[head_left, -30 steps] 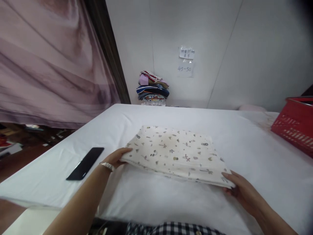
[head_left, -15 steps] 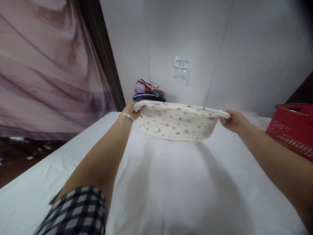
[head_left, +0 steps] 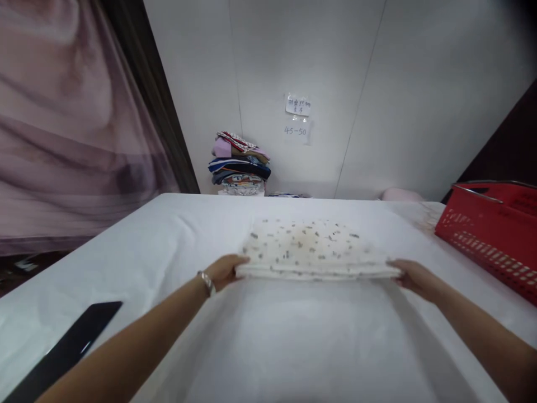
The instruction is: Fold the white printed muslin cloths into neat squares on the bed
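Note:
A white cloth (head_left: 302, 243) with a small scattered print is stretched between my two hands, its layered near edge running straight across. My left hand (head_left: 229, 270), with a silver bracelet at the wrist, is closed on the left corner of that edge. At the right corner, my right hand (head_left: 413, 275) grips the same folded edge. The far part of the cloth spreads away from me over the white-covered table (head_left: 310, 341); motion blurs it, and I cannot tell how much of it touches the surface.
A red plastic basket (head_left: 490, 235) with a metal handle stands at the right. Folded fabrics (head_left: 239, 162) are stacked beyond the table's far edge. A flat black object (head_left: 71, 347) lies by my left forearm. Paper notes (head_left: 297, 117) are taped to the wall, and a pink curtain (head_left: 75, 123) hangs at left.
Both hands have come down and nearer to me with the cloth, from a raised position toward the far edge. The cloth's far part now stretches out behind the held edge. The view has shifted slightly.

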Tool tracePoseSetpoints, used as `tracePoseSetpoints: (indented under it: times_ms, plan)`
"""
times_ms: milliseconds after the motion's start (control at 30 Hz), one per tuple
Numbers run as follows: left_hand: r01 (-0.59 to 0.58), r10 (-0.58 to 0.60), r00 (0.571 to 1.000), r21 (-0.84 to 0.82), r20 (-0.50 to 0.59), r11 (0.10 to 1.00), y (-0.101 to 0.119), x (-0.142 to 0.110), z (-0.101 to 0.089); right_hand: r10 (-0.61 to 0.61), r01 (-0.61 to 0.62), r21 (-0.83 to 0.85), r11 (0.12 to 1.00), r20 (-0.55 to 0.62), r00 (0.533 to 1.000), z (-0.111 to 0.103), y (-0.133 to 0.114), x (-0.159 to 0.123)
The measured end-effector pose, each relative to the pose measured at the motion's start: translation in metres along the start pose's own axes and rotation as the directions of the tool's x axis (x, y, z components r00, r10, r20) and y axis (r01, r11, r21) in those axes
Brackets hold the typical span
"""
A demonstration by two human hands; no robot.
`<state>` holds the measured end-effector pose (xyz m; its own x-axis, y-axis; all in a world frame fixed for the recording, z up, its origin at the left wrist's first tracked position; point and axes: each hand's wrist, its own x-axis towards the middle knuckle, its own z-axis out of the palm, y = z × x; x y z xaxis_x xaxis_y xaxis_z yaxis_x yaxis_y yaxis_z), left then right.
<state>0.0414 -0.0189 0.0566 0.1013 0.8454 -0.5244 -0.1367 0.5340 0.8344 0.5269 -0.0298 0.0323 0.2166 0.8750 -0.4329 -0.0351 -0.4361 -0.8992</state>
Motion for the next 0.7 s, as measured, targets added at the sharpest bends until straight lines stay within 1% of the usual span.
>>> tracePoseSetpoints:
  times_ms: [33, 67, 100, 133, 200, 233, 367, 433, 500, 567, 600, 633, 667, 700]
  plan:
    - [0.028, -0.028, 1.0, 0.02, -0.015, 0.999, -0.021, -0.001, -0.001, 0.059, -0.058, -0.017, 0.998, 0.055, 0.997, -0.003, 0.02, -0.004]
    - [0.042, -0.041, 0.999, 0.038, -0.036, 0.998, -0.036, -0.004, -0.002, 0.069, -0.069, -0.009, 0.998, 0.055, 0.996, -0.006, 0.035, -0.008]
    - [0.04, -0.037, 0.998, 0.056, -0.055, 0.998, -0.046, -0.008, -0.003, 0.068, -0.067, -0.012, 0.998, 0.065, 0.996, -0.008, 0.045, -0.013]
    - [0.027, -0.022, 0.997, 0.075, -0.069, 0.997, -0.051, -0.013, -0.005, 0.048, -0.047, -0.013, 0.999, 0.062, 0.997, -0.011, 0.05, -0.019]
    - [0.008, 0.003, 0.997, 0.136, -0.079, 0.991, -0.054, -0.026, -0.006, 0.009, -0.006, -0.045, 0.999, 0.049, 0.999, -0.014, 0.051, -0.032]
    - [0.01, 0.006, 0.996, 0.181, -0.091, 0.983, -0.054, -0.032, -0.006, 0.009, -0.005, -0.08, 0.997, 0.05, 0.999, -0.015, 0.05, -0.039]
    - [0.056, 0.009, 0.986, 0.375, -0.169, 0.925, -0.061, -0.051, -0.005, 0.085, -0.066, -0.239, 0.969, 0.069, 0.994, -0.013, 0.049, -0.065]
    - [0.038, 0.042, 0.985, 0.457, -0.164, 0.889, -0.067, -0.056, -0.006, 0.103, -0.082, -0.296, 0.952, 0.054, 0.993, -0.014, 0.053, -0.071]
    - [0.036, 0.062, 0.986, 0.564, -0.153, 0.825, -0.071, -0.058, -0.011, 0.121, -0.103, -0.387, 0.916, 0.022, 0.992, -0.018, 0.058, -0.073]
    - [0.051, 0.081, 0.985, 0.703, -0.152, 0.709, -0.07, -0.059, -0.019, 0.097, -0.092, -0.541, 0.836, -0.019, 0.995, -0.023, 0.061, -0.069]
    - [0.046, 0.119, 0.981, 0.775, -0.155, 0.631, -0.068, -0.058, -0.022, 0.045, -0.057, -0.638, 0.768, -0.035, 0.998, -0.025, 0.06, -0.066]
    - [0.032, 0.186, 0.97, 0.838, -0.158, 0.545, -0.063, -0.056, -0.024, -0.043, -0.003, -0.734, 0.679, -0.045, 0.998, -0.026, 0.059, -0.063]
    - [0.013, 0.279, 0.947, 0.89, -0.156, 0.456, -0.058, -0.053, -0.024, -0.162, 0.06, -0.817, 0.574, -0.042, 0.986, -0.023, 0.055, -0.058]
    - [-0.012, 0.386, 0.911, 0.929, -0.142, 0.37, -0.052, -0.049, -0.021, -0.29, 0.123, -0.879, 0.461, -0.018, 0.957, -0.018, 0.051, -0.053]
